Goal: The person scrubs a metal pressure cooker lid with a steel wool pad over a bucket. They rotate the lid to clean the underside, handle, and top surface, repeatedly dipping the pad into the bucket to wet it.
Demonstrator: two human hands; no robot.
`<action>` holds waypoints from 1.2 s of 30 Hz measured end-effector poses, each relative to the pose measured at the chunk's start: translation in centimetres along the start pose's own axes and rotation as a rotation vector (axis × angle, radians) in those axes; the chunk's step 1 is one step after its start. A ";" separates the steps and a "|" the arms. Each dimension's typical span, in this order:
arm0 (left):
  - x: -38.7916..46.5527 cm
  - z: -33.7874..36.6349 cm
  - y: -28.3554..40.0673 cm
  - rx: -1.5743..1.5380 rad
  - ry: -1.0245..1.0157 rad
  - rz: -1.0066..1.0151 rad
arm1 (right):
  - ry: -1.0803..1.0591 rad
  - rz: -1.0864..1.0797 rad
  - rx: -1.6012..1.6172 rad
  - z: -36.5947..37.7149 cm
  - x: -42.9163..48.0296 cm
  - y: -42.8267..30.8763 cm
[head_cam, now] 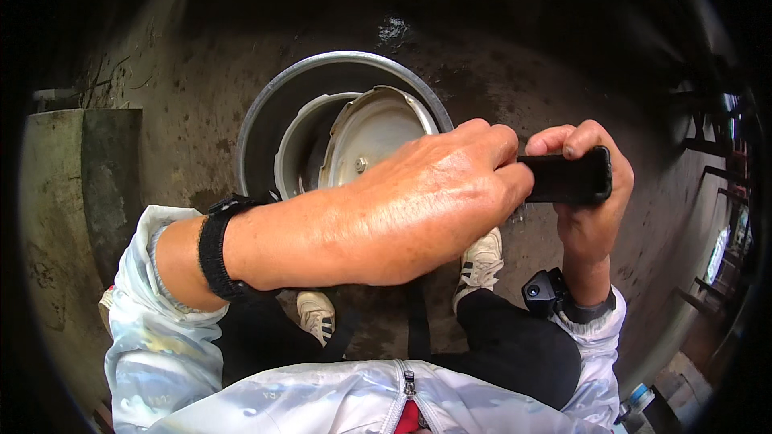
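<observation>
My left hand point(467, 172) reaches across to the right, its fingers closed on the left end of a black oblong object point(570, 178) with rounded corners. Whether this is a phone or a detached pot handle I cannot tell. At the object's right end, my right hand point(594, 163) curls round it, fingertips over the upper edge. Below and to the left, a metal basin point(347, 57) stands on the floor. Inside it are a metal pressure cooker pot point(289, 150) and a tilted lid point(377, 132) with a notched rim. My left forearm hides part of all three.
A concrete block point(57, 181) rises at the left. Behind the basin the dirty floor point(199, 84) has a wet patch point(395, 30). My shoes point(482, 259) are close to the basin. Lower right, a container with a blue cap point(640, 395) is partly visible. Dark slatted structures point(724, 175) line the right side.
</observation>
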State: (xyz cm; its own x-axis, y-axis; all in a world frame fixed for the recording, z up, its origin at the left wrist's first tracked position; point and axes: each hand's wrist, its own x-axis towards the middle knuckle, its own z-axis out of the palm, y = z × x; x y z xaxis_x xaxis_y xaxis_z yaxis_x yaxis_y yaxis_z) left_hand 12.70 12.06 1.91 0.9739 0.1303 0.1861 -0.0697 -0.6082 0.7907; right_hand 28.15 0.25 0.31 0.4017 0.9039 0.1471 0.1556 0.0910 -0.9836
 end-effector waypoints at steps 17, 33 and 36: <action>3.3 -0.1 -1.2 0.576 0.008 0.272 | 0.161 -0.056 -0.105 0.7 -0.1 0.4; 4.2 -1.4 -1.5 0.369 -0.256 0.031 | 0.181 -0.039 -0.177 0.9 0.1 0.5; 4.3 -0.1 -1.8 0.357 0.000 0.172 | 0.253 -0.131 -0.277 0.9 0.2 0.6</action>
State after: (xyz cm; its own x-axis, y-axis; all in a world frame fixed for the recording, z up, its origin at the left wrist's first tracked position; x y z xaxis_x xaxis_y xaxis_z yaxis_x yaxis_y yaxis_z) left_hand 17.00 13.76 1.33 0.9545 0.0031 0.2983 -0.1520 -0.8553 0.4953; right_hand 27.50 0.82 -0.40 0.5661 0.7577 0.3248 0.4444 0.0513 -0.8944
